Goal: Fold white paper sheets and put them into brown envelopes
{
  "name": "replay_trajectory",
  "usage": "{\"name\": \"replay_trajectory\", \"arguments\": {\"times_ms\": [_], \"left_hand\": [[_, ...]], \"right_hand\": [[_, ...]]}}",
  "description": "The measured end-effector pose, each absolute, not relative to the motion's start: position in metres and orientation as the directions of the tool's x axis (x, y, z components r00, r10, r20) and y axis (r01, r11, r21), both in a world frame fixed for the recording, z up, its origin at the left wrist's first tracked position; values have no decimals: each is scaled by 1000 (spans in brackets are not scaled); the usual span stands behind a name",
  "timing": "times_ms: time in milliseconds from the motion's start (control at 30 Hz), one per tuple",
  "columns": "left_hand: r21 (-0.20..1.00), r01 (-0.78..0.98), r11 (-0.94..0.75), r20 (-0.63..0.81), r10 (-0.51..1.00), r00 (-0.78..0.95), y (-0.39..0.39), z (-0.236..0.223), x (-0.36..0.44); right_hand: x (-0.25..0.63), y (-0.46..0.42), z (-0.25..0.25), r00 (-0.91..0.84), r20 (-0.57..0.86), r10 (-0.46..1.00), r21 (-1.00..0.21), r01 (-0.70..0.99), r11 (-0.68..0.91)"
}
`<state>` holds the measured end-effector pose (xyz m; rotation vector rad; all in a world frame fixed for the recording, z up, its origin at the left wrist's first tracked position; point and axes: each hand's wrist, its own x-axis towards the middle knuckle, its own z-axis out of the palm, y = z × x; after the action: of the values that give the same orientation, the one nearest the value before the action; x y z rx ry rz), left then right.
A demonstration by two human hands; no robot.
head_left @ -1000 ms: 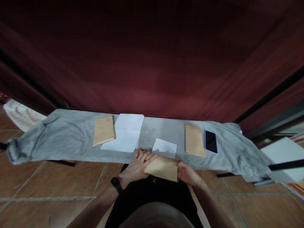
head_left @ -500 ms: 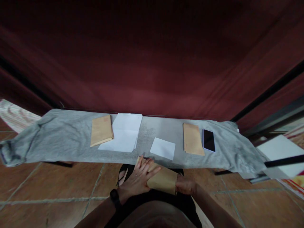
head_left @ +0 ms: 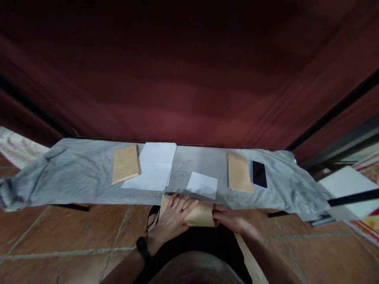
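A brown paper envelope lies sideways over my lap at the cloth's near edge, its long side now nearly level. My left hand, with a dark band on the wrist, holds its left part from above, palm down, fingertips at the far edge. At the right end, my right hand grips the envelope with bent fingers. Some of those fingertips are hidden at the envelope's end, and I cannot tell whether they are inside it. Just beyond the envelope lies a small white sheet.
A grey cloth covers the narrow bench. On it lie white papers, a left brown envelope stack, a right brown envelope stack and a phone. A dark red panel rises behind.
The envelope has shifted left and turned from slanting to nearly level. My right hand has moved left and up with its end; my left hand has stayed on it, moving slightly left.
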<state>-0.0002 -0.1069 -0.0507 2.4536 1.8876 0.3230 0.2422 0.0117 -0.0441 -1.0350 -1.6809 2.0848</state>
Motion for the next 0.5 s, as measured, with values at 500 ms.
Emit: {"name": "replay_trajectory", "arguments": {"times_ms": [500], "left_hand": [[70,993,97,283,952,-113,-113,-54,-69]], "right_hand": [[188,61,-80,-146,-92,985,-397,913,99]]}}
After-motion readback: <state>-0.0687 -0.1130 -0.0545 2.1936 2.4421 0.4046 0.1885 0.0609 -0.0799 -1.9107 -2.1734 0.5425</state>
